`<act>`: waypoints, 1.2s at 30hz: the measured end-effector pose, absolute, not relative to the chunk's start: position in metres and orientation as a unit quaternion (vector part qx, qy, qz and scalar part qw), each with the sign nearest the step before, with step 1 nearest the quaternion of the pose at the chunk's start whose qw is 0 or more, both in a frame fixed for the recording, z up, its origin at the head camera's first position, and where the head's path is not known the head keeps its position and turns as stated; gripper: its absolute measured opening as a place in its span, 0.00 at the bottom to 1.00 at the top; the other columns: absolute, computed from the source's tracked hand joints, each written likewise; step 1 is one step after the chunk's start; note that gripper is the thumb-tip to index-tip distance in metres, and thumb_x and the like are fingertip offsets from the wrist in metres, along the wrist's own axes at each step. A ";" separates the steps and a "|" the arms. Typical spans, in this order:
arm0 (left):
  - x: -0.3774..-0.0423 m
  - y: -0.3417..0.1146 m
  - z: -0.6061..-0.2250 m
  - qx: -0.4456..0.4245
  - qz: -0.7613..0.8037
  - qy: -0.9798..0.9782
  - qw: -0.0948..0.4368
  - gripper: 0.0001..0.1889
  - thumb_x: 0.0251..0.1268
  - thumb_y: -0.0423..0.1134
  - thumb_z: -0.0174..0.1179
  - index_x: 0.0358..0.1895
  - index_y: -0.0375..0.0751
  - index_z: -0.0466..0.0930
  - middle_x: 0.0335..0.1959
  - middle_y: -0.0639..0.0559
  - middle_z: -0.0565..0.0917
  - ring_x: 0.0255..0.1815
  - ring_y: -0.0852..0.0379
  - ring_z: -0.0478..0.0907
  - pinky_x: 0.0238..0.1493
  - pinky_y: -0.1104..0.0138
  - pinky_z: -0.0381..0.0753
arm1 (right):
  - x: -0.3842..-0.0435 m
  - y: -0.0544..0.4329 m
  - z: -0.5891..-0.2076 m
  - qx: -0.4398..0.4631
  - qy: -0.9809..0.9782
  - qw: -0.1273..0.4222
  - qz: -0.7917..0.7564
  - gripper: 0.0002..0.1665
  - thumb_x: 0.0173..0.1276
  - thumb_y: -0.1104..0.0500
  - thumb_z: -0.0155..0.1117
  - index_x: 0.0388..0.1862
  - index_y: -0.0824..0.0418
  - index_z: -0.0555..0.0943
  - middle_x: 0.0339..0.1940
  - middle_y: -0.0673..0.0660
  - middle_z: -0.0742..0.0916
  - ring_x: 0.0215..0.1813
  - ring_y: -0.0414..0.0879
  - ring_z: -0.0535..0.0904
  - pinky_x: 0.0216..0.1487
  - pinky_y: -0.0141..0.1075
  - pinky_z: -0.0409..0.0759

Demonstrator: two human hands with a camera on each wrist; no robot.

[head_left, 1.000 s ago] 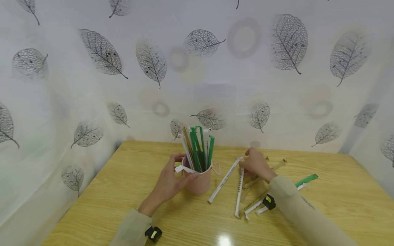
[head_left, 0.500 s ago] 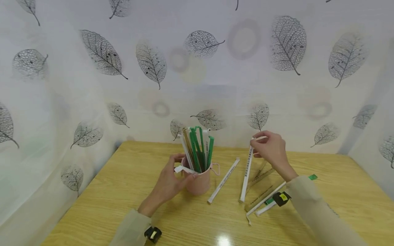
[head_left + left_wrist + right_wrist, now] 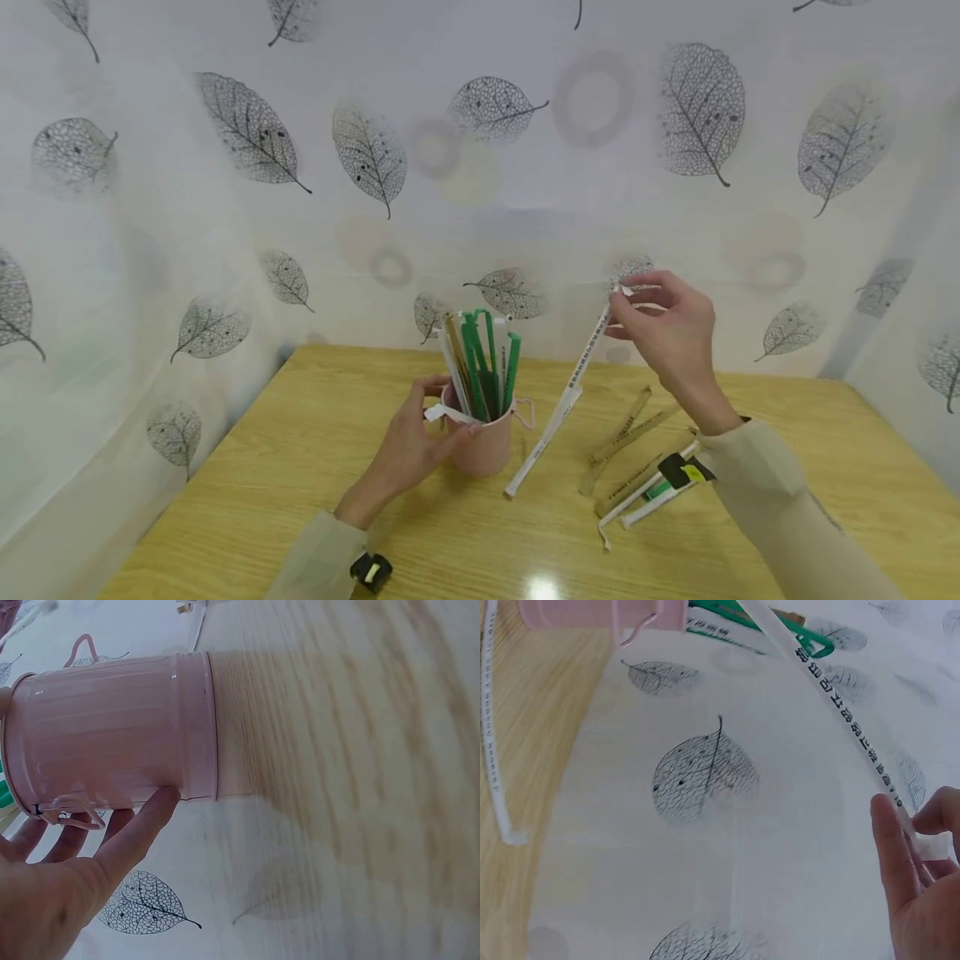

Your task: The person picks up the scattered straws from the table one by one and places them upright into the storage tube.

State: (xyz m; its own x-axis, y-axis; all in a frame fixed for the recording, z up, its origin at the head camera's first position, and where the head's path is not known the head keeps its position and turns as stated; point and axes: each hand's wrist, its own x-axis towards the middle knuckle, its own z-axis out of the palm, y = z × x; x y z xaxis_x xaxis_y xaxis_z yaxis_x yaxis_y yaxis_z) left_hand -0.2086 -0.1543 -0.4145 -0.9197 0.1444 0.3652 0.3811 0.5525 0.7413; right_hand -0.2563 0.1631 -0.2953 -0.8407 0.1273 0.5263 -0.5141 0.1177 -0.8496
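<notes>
The left hand (image 3: 405,446)'s fingers curl round a pink cup (image 3: 482,452) of standing straws (image 3: 513,367); right of it a loose straw (image 3: 528,468) lies on the table (image 3: 315,417), then a slanting white straw (image 3: 588,355), top pinched by the right hand (image 3: 667,333): apparently the lifting step, next calling for steady aim.

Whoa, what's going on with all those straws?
A person's left hand holds a pink cup on the table, with green, white and brown straws poking out of it. The right hand pinches the top end of a white wrapped straw, up beside the cup but not in it. Another white straw lies on the table near the cup, and more loose straws lie farther to the right.
</notes>
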 end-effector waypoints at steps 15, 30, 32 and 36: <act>-0.209 -0.157 -0.413 -0.157 -0.446 -0.871 0.135 0.38 0.60 0.53 0.71 0.70 0.46 0.64 0.63 0.43 0.78 0.62 0.45 0.78 0.61 0.48 0.78 | -0.244 0.114 -0.277 0.328 -0.615 0.401 0.594 0.13 0.58 0.79 0.69 0.43 0.78 0.83 0.35 0.49 0.90 0.32 0.35 0.88 0.35 0.31 0.87; -0.208 -0.155 -0.413 -0.154 -0.448 -0.872 0.124 0.39 0.60 0.54 0.71 0.71 0.46 0.63 0.63 0.43 0.77 0.63 0.45 0.77 0.61 0.48 0.78 | -0.253 0.096 -0.303 0.436 -0.679 0.414 0.421 0.11 0.58 0.74 0.71 0.41 0.72 0.86 0.36 0.66 0.91 0.32 0.52 0.90 0.34 0.29 0.87; -0.209 -0.156 -0.413 -0.155 -0.449 -0.871 0.123 0.39 0.60 0.53 0.71 0.71 0.47 0.63 0.64 0.43 0.77 0.63 0.45 0.77 0.61 0.48 0.78 | -0.254 0.092 -0.308 0.443 -0.684 0.403 0.416 0.12 0.57 0.75 0.72 0.42 0.72 0.85 0.37 0.66 0.91 0.32 0.52 0.91 0.34 0.29 0.87; -0.210 -0.157 -0.414 -0.155 -0.450 -0.871 0.121 0.39 0.61 0.54 0.71 0.71 0.48 0.63 0.64 0.43 0.77 0.63 0.45 0.77 0.61 0.49 0.78 | -0.253 0.088 -0.321 0.451 -0.691 0.375 0.422 0.16 0.54 0.78 0.72 0.43 0.72 0.85 0.38 0.66 0.91 0.33 0.52 0.91 0.34 0.29 0.87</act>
